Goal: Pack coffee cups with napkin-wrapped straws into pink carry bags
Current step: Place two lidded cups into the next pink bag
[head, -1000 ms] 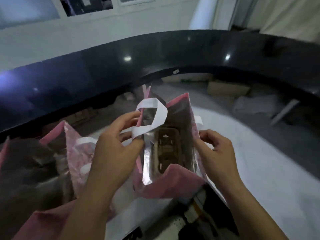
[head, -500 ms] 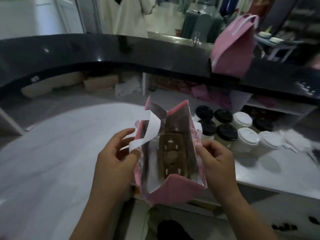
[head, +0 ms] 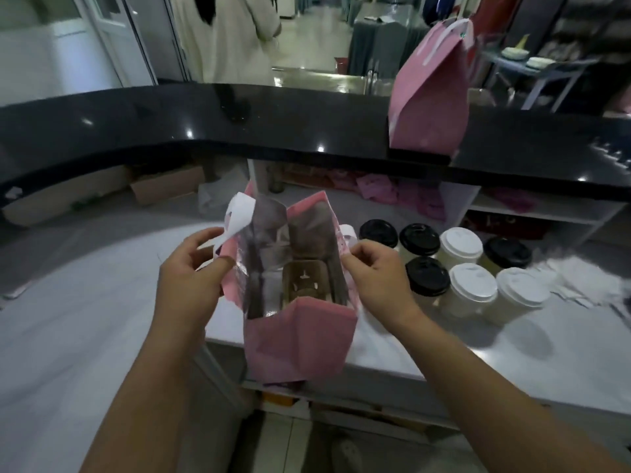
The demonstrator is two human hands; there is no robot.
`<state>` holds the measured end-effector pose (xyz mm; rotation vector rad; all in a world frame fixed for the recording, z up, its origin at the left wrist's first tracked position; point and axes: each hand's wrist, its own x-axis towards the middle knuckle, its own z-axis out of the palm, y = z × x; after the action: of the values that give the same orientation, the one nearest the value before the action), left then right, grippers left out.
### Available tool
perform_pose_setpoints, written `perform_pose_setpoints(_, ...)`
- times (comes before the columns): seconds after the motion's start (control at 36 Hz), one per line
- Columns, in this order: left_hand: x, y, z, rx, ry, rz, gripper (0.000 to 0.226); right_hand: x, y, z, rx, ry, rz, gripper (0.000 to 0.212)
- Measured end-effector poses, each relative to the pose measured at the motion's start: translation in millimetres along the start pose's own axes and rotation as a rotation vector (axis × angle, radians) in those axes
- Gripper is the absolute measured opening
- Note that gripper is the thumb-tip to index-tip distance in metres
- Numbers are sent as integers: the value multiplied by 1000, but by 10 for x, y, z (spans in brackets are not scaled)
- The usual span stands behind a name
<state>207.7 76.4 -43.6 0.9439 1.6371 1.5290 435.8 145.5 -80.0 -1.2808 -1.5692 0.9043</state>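
Note:
I hold an open pink carry bag (head: 300, 339) with a silver lining in front of me, over the counter's near edge. My left hand (head: 191, 281) pinches its left rim beside the white ribbon handle (head: 239, 216). My right hand (head: 379, 278) pinches the right rim. A brown cardboard cup holder (head: 307, 281) lies at the bottom of the bag. Several lidded coffee cups (head: 471, 288), some with black lids and some with white, stand on the grey counter just right of the bag.
A second pink bag (head: 430, 97) stands on the raised black counter (head: 239, 121) at the back right. White napkins (head: 580, 281) lie right of the cups. A person in a light coat (head: 228, 35) stands beyond the counter. Cardboard boxes (head: 167, 186) sit under the ledge.
My view has swung right from the left end of the counter to the cups. Both hands kept hold of the bag and spread its mouth wider.

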Motion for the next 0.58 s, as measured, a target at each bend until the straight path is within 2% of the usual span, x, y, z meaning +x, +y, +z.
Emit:
perform_pose_setpoints(0.22,370,125,327,145,56,-16,31,623,178,-39,-29,-150,-18,28)
perform_pose_setpoints(0.39,406,55,406,212,80,-76,32,892,302,-244,31,-311,14,52)
perform_pose_setpoints(0.44,407,38,404,237,85,-82,32,1057,331,-376,44,-320,32,47)
perform_pose_setpoints(0.5,407,40,411,283,80,-88,30,1283,383,-514,-40,-368,2,31)
perform_pose_setpoints(0.56,420,72,426,345,68,-126,30,1548,453,-660,-230,-525,-7,11)
perform_pose_setpoints(0.58,424,101,437,377,63,-152,35,1678,491,-734,-379,-627,-1,23)
